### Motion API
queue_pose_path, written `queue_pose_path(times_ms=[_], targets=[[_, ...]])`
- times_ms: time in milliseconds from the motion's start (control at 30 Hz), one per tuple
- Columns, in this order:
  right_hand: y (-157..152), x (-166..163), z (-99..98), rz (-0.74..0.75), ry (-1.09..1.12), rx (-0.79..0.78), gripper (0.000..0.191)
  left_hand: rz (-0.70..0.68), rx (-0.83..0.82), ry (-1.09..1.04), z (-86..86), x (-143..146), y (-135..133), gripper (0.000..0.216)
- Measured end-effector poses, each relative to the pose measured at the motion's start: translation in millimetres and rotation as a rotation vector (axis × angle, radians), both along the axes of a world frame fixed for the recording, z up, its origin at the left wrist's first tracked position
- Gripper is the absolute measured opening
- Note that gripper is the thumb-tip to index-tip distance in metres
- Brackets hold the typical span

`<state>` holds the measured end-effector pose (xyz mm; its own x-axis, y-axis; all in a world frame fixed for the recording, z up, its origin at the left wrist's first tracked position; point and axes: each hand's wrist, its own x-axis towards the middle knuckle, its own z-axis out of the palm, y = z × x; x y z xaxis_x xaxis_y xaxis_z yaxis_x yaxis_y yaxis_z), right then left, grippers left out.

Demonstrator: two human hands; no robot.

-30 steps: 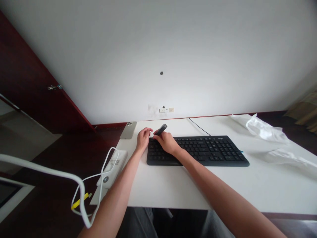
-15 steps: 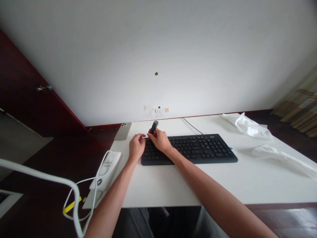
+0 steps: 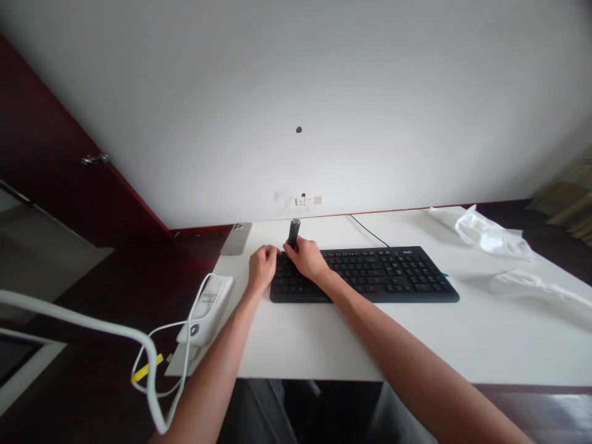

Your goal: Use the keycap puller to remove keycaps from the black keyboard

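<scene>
A black keyboard [image 3: 383, 274] lies on the white table [image 3: 319, 342]. My right hand [image 3: 308, 256] is over its left part, closed around a dark, stick-like tool [image 3: 294, 231] that stands nearly upright. The tool's upper end looks lighter or clear; its lower end is hidden by the hand. My left hand [image 3: 263, 265] rests at the keyboard's far left corner with fingers curled together. Whatever those fingers may pinch there is hidden. The two hands are close to each other, fingertips almost meeting.
Left of my hands lie a phone [image 3: 237, 239] and a white power strip or charger-like device [image 3: 208, 314] with a looped cable [image 3: 189, 345]. Crumpled clear plastic wraps [image 3: 490, 233] lie at the right. A thin black cord [image 3: 367, 229] runs behind the keyboard to the table's back edge.
The view has shifted slightly, so everything sits a little more to the right. The tool in my right hand is now more upright; it leaned right before.
</scene>
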<state>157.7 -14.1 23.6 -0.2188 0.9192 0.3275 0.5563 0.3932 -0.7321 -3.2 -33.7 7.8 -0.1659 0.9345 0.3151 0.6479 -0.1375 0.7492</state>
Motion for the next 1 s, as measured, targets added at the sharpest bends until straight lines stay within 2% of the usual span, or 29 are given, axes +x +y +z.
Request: queue_pose_path(times_ms=[233,367,533,667,800,1000], targets=[[0,0,1.7,-0.004,0.006,-0.033,0.023,0.008,0.019,0.01,-0.5,0,-1,0.031],[1,-3,3.9,-0.012,0.02,-0.06,0.022,0.029,0.058,-0.048,-2.2,-1,0,0.025],[0,-4,8.2,0.024,0.083,-0.08,0.023,-0.116,0.019,-0.118,-6.8,-9,6,0.023],[4,-1,9.6,0.138,0.125,-0.139,0.031,-0.246,0.007,-0.129,-11.9,-18,9,0.03],[16,2,8.4,0.167,0.158,-0.23,0.034,-0.303,0.02,-0.176,-13.1,-26,12,0.034],[28,12,7.2,0.42,0.182,-0.245,0.012,-0.291,0.013,-0.214,-13.3,-28,12,0.028]])
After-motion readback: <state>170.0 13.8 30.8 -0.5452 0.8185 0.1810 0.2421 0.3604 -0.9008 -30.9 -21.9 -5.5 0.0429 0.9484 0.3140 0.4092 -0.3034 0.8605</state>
